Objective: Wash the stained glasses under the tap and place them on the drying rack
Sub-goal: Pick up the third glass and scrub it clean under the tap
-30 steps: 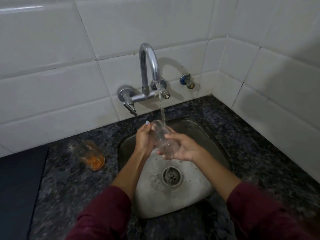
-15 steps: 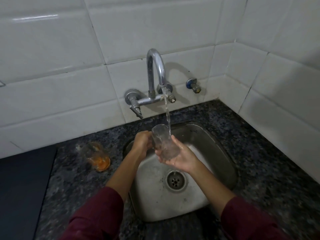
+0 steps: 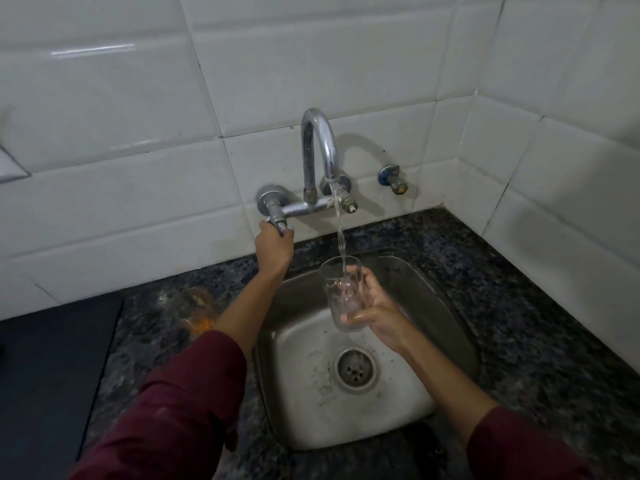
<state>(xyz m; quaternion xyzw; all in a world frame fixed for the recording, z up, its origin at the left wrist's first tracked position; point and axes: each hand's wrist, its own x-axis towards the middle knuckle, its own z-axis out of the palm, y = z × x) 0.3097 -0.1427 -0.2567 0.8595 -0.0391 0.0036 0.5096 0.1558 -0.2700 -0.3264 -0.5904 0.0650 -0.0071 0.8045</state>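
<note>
My right hand (image 3: 375,311) grips a clear glass (image 3: 341,292) upright over the steel sink (image 3: 433,299), and the stream from the chrome tap (image 3: 318,143) runs into its mouth. My left hand (image 3: 274,249) is closed around the tap handle (image 3: 275,216) on the wall at the left of the spout. A second glass with orange residue (image 3: 197,311) lies on the dark granite counter (image 3: 519,306) left of the sink, partly hidden behind my left forearm. No drying rack is in view.
White tiled walls meet in a corner at the right, close behind the counter. A small blue-capped valve (image 3: 393,178) sticks out of the wall right of the tap. A dark flat surface (image 3: 52,375) lies at the far left. The drain (image 3: 356,370) sits mid-basin.
My left hand let go of the glass and rose to the tap handle, closing on it. My right hand now holds the glass alone, upright under the stream.
</note>
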